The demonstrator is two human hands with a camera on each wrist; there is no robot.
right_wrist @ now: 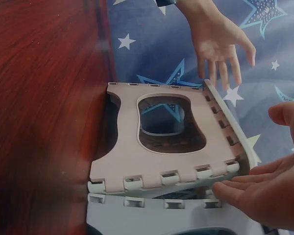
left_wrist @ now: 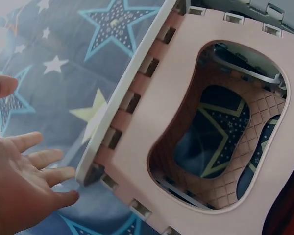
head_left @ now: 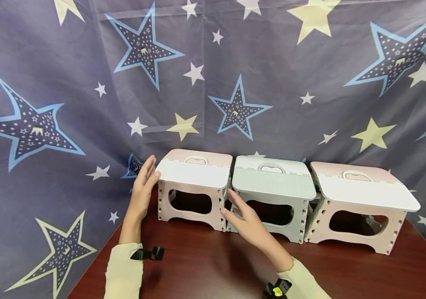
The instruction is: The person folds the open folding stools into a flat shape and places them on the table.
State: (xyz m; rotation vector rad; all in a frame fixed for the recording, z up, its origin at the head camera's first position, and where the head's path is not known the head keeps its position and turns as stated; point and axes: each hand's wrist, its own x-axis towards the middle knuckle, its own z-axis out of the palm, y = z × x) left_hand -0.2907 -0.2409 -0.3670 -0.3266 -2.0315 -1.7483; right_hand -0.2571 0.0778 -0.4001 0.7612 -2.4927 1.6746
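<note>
Three folding step stools stand in a row. The left stool (head_left: 188, 175) has a pink and white top and pink legs; the middle stool (head_left: 276, 185) is pale grey-green and white; the right stool (head_left: 366, 195) is pink and white. My left hand (head_left: 143, 191), fingers extended, is beside the left edge of the left stool, and a small gap shows in the left wrist view. My right hand (head_left: 248, 222) reaches with straight fingers toward the front gap between the left and middle stools. Whether its fingertips touch a stool, I cannot tell. Neither hand grips anything.
The stools stand on a dark red-brown wooden table (head_left: 205, 265), near its back edge. Right behind them hangs a grey-blue cloth (head_left: 287, 112) with stars, which also runs along the left side. Black camera mounts sit on both wrists.
</note>
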